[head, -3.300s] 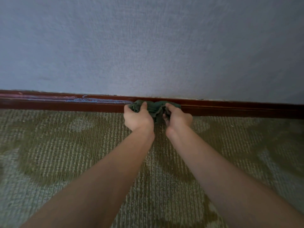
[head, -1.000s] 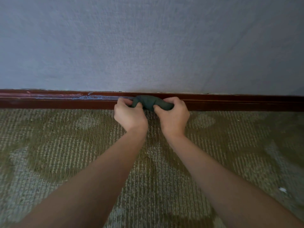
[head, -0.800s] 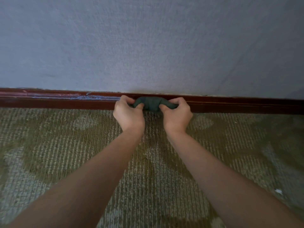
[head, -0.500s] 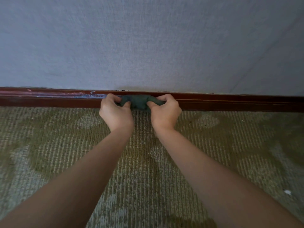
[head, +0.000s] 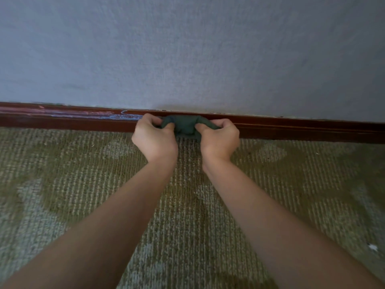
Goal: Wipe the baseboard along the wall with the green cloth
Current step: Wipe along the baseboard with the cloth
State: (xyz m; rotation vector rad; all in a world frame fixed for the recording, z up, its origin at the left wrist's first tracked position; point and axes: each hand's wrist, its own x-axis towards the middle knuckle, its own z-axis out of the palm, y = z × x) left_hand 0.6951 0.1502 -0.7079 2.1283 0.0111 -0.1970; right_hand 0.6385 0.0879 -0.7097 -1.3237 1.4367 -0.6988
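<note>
A dark green cloth is bunched against the reddish-brown wooden baseboard at the foot of the wall. My left hand grips the cloth's left end with curled fingers. My right hand grips its right end the same way. Both hands hold the cloth pressed to the baseboard near the middle of the view. Pale bluish dusty streaks lie on the baseboard just left of my left hand; to the right of my hands the wood looks darker and plain.
A grey textured wall fills the upper half. Olive and beige patterned carpet covers the floor up to the baseboard. A small white scrap lies on the carpet at lower right.
Over the last second both hands with the cloth slid a little left along the baseboard, toward the pale streaks. The grip on the cloth is unchanged.
</note>
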